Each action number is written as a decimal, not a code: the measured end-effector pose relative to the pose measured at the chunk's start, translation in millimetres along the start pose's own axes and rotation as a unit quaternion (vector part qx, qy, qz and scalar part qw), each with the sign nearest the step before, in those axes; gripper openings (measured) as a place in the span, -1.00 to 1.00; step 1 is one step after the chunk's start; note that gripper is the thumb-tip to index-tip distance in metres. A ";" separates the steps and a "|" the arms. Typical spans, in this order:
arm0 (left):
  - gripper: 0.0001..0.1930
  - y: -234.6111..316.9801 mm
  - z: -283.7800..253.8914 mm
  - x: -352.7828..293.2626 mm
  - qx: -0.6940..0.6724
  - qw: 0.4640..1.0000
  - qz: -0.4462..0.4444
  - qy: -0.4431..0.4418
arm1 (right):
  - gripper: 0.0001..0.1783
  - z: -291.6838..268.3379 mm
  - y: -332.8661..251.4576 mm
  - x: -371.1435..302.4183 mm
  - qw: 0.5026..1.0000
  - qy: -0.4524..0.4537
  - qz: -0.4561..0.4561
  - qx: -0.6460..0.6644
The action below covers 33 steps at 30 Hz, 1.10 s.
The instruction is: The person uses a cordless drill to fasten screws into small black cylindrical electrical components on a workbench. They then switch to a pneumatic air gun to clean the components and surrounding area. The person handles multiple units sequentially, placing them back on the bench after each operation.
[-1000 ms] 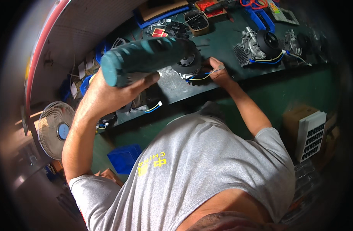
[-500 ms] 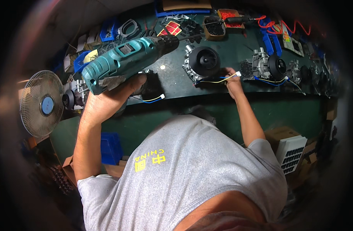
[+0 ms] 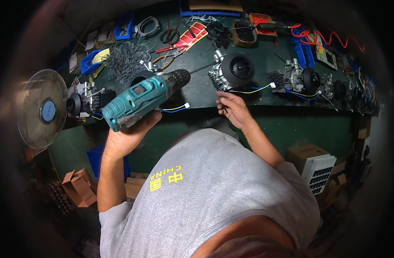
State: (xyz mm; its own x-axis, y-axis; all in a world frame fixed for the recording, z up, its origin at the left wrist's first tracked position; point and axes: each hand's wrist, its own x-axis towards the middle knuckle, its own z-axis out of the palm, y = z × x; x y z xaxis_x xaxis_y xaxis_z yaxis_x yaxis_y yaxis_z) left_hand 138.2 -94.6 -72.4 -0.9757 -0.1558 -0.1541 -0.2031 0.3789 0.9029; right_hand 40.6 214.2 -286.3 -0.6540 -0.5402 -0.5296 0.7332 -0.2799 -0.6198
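Observation:
My left hand [image 3: 134,134] is wrapped round the grip of a teal cordless drill [image 3: 141,99] with a black chuck. Its long thin bit [image 3: 203,67] points right, its tip by the upper left side of a metal motor assembly [image 3: 222,73] with a round black fan wheel [image 3: 241,68]. Just in front of that assembly is my right hand [image 3: 234,109], fingers curled together; whatever they hold is too small to make out. Yellow and blue wires run from the assembly to a white connector [image 3: 272,85]. Behind the drill, another assembly is partly hidden.
Similar assemblies [image 3: 298,75] line the bench to the right, and one [image 3: 87,103] stands left beside a fan [image 3: 47,109]. Toward the back lie scissors [image 3: 170,36], pliers [image 3: 169,58], red label sheets [image 3: 192,35], a pile of grey parts [image 3: 126,60] and boxes of small parts [image 3: 244,35].
My right hand has left the wire connector and moved left to the assembly's front. The drill has come lower and slightly right, its bit now at the assembly's side.

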 end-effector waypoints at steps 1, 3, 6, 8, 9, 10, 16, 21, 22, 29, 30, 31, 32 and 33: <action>-0.66 -5.3 0.7 -3.1 -0.002 1.000 -0.007 0.000 | -0.60 6.3 -0.2 4.3 1.000 -0.008 -0.007 -0.009; -0.68 -5.5 1.4 -9.8 -0.015 1.000 -0.019 0.011 | -0.62 25.7 -3.0 12.0 0.999 -0.015 -0.036 -0.037; -0.69 -20.4 -1.7 -17.2 -0.049 0.992 -0.110 -0.029 | -0.69 34.6 -0.2 20.4 0.998 0.023 -0.052 -0.036; -0.69 -26.1 -1.7 -20.7 -0.065 0.988 -0.135 -0.038 | -0.75 34.6 2.0 24.8 0.999 0.022 -0.046 0.019; -0.69 -27.4 -2.0 -21.6 -0.068 0.986 -0.143 -0.044 | -0.78 34.7 2.7 26.0 0.998 0.022 -0.043 0.047; -0.69 -29.0 -1.9 -22.2 -0.070 0.985 -0.150 -0.050 | -0.78 34.6 3.2 26.5 0.996 0.028 -0.041 0.075; -0.66 -39.0 0.9 -24.6 -0.072 0.985 -0.142 -0.071 | -0.84 41.0 -0.6 26.2 0.978 0.015 -0.025 0.205; -0.70 -39.4 1.2 -24.4 -0.101 0.984 -0.126 -0.079 | -0.85 31.0 0.3 25.7 0.976 -0.053 -0.022 0.209; -0.71 -37.5 -0.2 -24.1 -0.118 0.981 -0.125 -0.084 | -0.85 28.2 -1.7 24.4 0.981 -0.065 -0.016 0.184; -0.74 -35.2 -5.2 -26.9 -0.139 0.976 -0.149 -0.081 | -0.79 10.3 -13.5 18.6 0.983 -0.129 0.051 0.117; -0.74 -38.2 -4.8 -26.6 -0.131 0.978 -0.143 -0.083 | -0.79 13.9 -10.8 22.3 0.976 -0.127 0.062 0.166; -0.74 -43.3 -3.5 -26.1 -0.123 0.979 -0.137 -0.085 | -0.78 17.7 -8.1 26.5 0.966 -0.124 0.072 0.214; -0.74 -47.6 -2.3 -26.7 -0.114 0.981 -0.132 -0.085 | -0.79 22.3 -6.2 32.0 0.965 -0.107 0.066 0.231; -0.74 -51.7 0.3 -27.6 -0.105 0.984 -0.122 -0.070 | -0.79 27.3 -4.7 38.1 0.963 -0.089 0.060 0.248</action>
State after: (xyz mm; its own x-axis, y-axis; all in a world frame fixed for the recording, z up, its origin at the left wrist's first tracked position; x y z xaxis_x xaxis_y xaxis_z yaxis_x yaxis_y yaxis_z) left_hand 175.5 -109.5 -114.9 -0.9051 -0.0854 -0.4164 -0.4248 0.1463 0.8934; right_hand 17.4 173.3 -287.8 -0.5491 -0.7078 -0.4443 0.8293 -0.5275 -0.1845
